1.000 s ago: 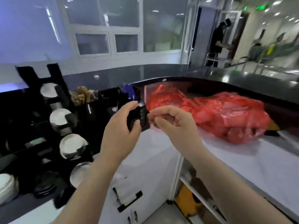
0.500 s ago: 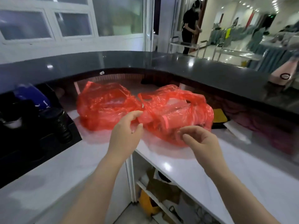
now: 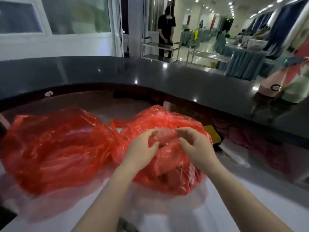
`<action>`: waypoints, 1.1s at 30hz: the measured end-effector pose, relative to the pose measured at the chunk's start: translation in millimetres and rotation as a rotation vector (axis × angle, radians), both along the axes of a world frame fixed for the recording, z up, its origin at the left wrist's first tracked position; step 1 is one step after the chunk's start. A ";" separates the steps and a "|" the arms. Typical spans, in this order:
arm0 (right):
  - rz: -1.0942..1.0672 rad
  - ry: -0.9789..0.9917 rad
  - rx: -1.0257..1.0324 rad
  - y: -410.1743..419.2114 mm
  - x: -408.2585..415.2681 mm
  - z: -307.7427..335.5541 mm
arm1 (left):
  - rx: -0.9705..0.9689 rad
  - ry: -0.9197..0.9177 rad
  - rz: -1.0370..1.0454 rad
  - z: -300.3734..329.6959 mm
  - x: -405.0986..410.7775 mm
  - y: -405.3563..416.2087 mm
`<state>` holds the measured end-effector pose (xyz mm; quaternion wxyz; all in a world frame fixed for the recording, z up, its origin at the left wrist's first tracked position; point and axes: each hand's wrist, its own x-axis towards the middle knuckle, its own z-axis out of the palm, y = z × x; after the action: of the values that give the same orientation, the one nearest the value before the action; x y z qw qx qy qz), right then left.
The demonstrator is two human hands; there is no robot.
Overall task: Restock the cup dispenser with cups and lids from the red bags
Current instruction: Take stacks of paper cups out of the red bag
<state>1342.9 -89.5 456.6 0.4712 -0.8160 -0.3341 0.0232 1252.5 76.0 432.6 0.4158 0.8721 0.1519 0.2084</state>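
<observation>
Both hands, apart half a second ago, are now gripping the right red bag (image 3: 168,178): left hand (image 3: 142,148), right hand (image 3: 197,148). Two bags are lying on the table (image 3: 242,206), counting the left red bag (image 3: 55,148).

Bright indoors under ceiling spots (image 3: 215,5); glare dots on the dark countertop (image 3: 117,72); motion-blurred throughout, bowed at the edges.

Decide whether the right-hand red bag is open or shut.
Cannot tell: both hands, left hand and right hand, cover the crumpled top of the right red bag.
</observation>
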 end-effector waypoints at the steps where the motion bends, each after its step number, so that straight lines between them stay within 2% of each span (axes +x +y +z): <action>1: 0.014 -0.098 -0.095 9.7 8.7 0.3 | 0.040 0.021 -0.015 -3.0 7.7 5.9; 4: 0.049 -0.355 -0.466 26.9 26.7 -3.9 | 0.209 0.173 -0.043 -9.6 22.3 16.9; 6: 0.038 -0.462 -0.642 27.6 30.5 -5.6 | 0.292 0.292 -0.036 -11.0 26.1 20.4; 8: 0.000 -0.521 -0.655 21.1 28.6 -3.1 | 0.331 0.338 -0.039 -13.7 28.0 24.2; 12: -0.203 -0.617 -0.560 -9.7 21.1 -1.4 | 0.276 0.305 -0.001 -13.9 25.3 26.9; 15: -0.347 -0.539 -0.798 -35.5 21.8 -5.4 | 0.281 0.278 0.036 -13.7 18.4 21.6; 17: -0.394 -0.435 -0.823 -51.5 26.1 -9.2 | 0.271 0.274 0.034 -12.7 12.9 14.6; 23: -0.362 -0.246 -0.640 -77.6 46.2 -38.2 | 0.227 0.265 -0.098 -14.0 -6.2 -3.3; 26: -0.308 -0.196 -0.626 -79.7 63.3 -49.8 | 0.230 0.288 -0.073 -18.9 -15.4 -11.2; 30: -0.253 -0.011 -0.615 -73.5 84.9 -57.3 | 0.165 0.252 0.017 -19.6 -20.6 -18.6; 33: -0.272 0.147 -0.395 -69.6 95.5 -56.2 | 0.375 0.282 0.005 -15.7 -14.9 -26.8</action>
<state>1438.4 -159.1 400.4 0.3244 -0.9259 -0.1748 0.0836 1237.6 49.1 417.0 0.2205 0.9542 0.1694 0.1100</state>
